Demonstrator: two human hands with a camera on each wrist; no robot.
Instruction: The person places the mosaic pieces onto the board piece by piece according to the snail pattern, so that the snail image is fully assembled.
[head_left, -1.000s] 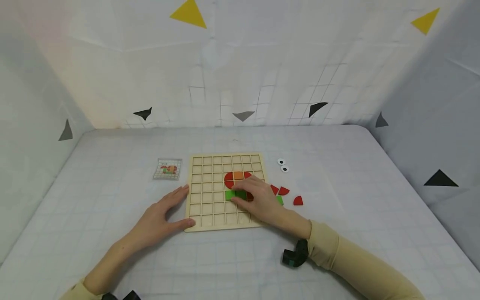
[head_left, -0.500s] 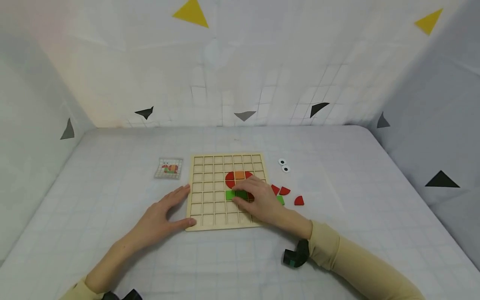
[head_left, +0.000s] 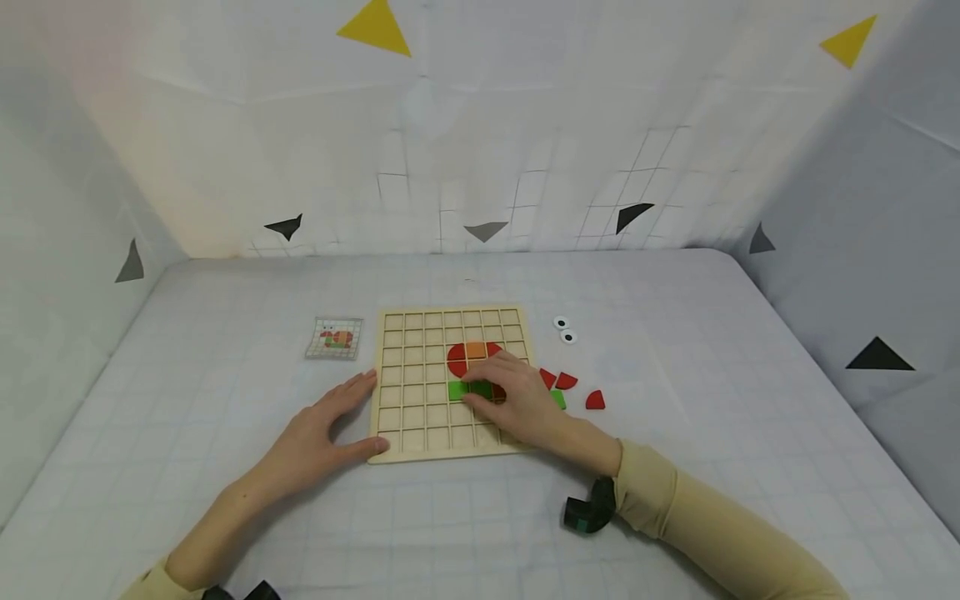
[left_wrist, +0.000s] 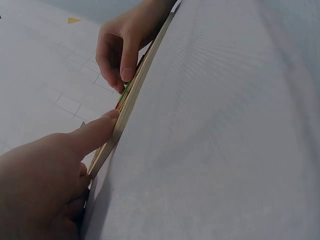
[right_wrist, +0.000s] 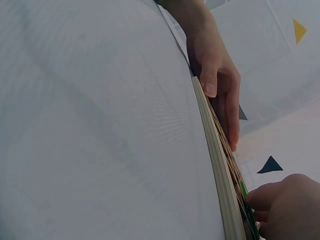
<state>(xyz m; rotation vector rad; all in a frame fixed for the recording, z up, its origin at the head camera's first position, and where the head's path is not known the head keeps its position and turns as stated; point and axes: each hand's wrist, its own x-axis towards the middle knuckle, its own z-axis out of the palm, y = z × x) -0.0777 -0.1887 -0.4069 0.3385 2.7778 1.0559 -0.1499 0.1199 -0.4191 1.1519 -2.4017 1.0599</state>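
Note:
A wooden grid board (head_left: 414,417) lies on the table with red quarter-circle tiles (head_left: 457,361), an orange square tile (head_left: 476,350) and a light green square tile (head_left: 457,391) set in its cells. My right hand (head_left: 517,396) is over the board, thumb and fingertips bent around a darker green tile (head_left: 482,389) in the row with the light green one; the hand covers the cells to the right. My left hand (head_left: 311,442) lies along the board's left side, fingers extended against the edge and thumb (left_wrist: 100,131) on the near corner.
Right of the board lie loose red quarter-circle tiles (head_left: 595,400), a green tile (head_left: 558,400) partly behind my right hand, and two round eye pieces (head_left: 568,337). A small picture card (head_left: 334,338) in a clear sleeve lies left of the board. White walls enclose the table.
Both hands keep their places on the board, and the tiles stay where they were. Only the head view shifts slightly.

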